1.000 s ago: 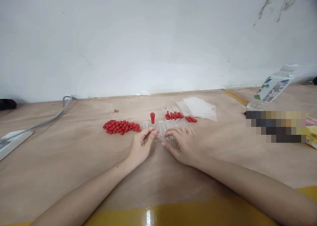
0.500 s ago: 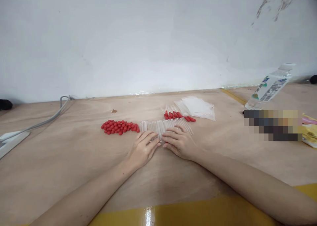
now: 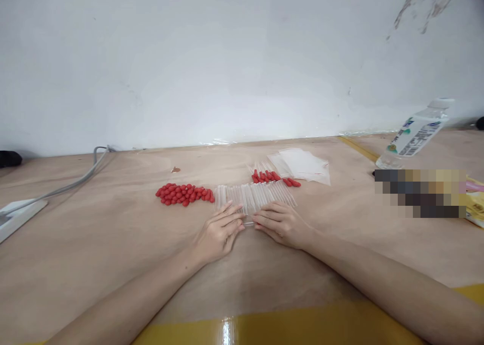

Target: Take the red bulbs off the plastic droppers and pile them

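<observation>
Both hands meet at the near edge of a row of clear tubes (image 3: 253,196) laid side by side. My left hand (image 3: 221,230) and my right hand (image 3: 282,225) have their fingertips close together. A short stretch of one clear tube (image 3: 248,224) shows crosswise between them, its ends hidden in the fingers of both hands. To the left of the row lies a heap of red rubber bulbs (image 3: 181,193). Behind the row, several droppers with red bulbs (image 3: 265,176) lie together, their clear stems pointing towards the wall.
White translucent sheets or bags (image 3: 302,164) lie at the back right. A tilted clear bottle (image 3: 416,135) stands further right, beside a blurred-out patch and a yellow packet (image 3: 477,206). A grey cable (image 3: 81,180) runs to a white object (image 3: 22,216) on the left.
My hands have drawn back slightly from the tube row, baring more of it. The tube between my fingertips now shows more clearly. The view has shifted a little.
</observation>
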The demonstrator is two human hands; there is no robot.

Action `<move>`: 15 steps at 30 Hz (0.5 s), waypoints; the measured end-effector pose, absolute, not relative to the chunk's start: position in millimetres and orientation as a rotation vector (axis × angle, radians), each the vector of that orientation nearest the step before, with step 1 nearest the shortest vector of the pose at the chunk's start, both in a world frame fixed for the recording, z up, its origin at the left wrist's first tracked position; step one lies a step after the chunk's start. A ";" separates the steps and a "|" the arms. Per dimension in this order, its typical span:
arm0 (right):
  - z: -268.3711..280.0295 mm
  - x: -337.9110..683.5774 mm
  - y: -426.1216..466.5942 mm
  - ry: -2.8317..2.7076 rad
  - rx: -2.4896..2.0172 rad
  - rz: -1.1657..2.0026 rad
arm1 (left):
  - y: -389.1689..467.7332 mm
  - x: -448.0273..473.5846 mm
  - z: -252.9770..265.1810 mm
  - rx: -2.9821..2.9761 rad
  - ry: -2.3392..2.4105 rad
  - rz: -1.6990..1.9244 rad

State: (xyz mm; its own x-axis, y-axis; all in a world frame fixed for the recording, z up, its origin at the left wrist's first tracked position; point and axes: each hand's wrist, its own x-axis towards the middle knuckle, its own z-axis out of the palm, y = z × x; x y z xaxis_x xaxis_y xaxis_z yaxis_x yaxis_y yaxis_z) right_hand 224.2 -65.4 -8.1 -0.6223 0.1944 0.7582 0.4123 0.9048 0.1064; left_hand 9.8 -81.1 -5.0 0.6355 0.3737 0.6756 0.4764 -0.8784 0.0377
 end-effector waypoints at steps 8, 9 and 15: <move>-4.1 261.7 -47.2 -2.054 -0.717 -0.321 | -72.0 -14.5 0.5 -2.550 -1.074 -1.158; -3.3 268.0 -41.3 -1.980 -0.786 -0.286 | -68.6 -17.7 1.5 -2.506 -1.144 -1.178; -4.5 300.2 -10.9 -1.708 -1.193 -0.105 | -50.2 -20.8 5.1 -2.339 -1.240 -1.178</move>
State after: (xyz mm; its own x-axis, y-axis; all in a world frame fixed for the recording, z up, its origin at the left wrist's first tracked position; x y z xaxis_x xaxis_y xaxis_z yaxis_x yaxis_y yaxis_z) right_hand 300.2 -10.9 -4.5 -0.0049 0.6554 0.7553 0.7428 0.5080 -0.4360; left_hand -20.8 -50.2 5.1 0.3136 0.5821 0.7503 0.7788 -0.6097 0.1475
